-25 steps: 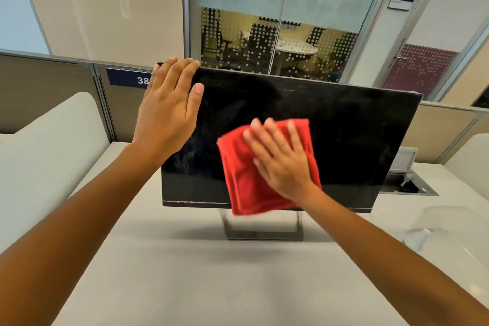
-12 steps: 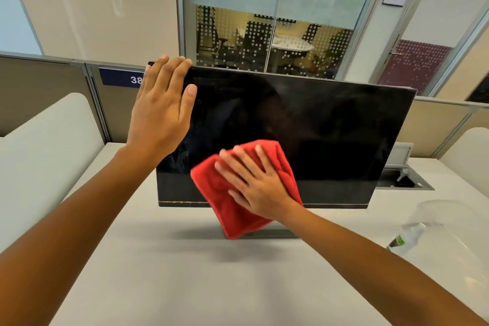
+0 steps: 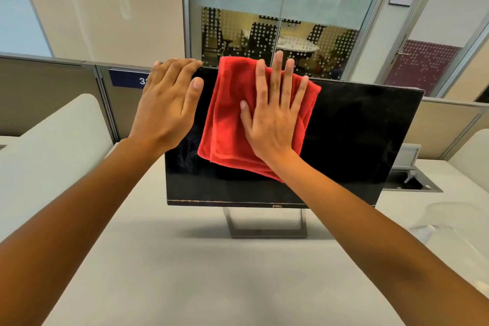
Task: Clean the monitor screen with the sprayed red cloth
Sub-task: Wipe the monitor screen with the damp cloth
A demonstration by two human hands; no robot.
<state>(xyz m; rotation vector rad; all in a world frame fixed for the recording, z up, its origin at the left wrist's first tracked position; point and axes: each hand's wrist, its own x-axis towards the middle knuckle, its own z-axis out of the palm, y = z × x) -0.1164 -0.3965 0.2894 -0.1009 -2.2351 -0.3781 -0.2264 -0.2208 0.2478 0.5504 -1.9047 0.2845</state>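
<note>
A black monitor [image 3: 352, 140] stands on a metal foot on the white desk, its screen dark. A folded red cloth [image 3: 230, 119] lies flat against the upper left half of the screen, its top edge reaching above the monitor's top. My right hand [image 3: 272, 119] presses the cloth to the glass with straight, spread fingers. My left hand [image 3: 166, 103] rests at the monitor's top left corner, fingers over the top edge and thumb on the front.
The white desk [image 3: 185, 259] spreads below the monitor. A clear plastic bottle [image 3: 449, 222] lies at the right edge. An open cable hatch [image 3: 412, 182] sits behind the monitor on the right. Beige partitions and a glass-walled meeting room stand behind.
My right hand has swept the red cloth up from the screen's lower middle to its top edge. My left hand has stayed at the top left corner.
</note>
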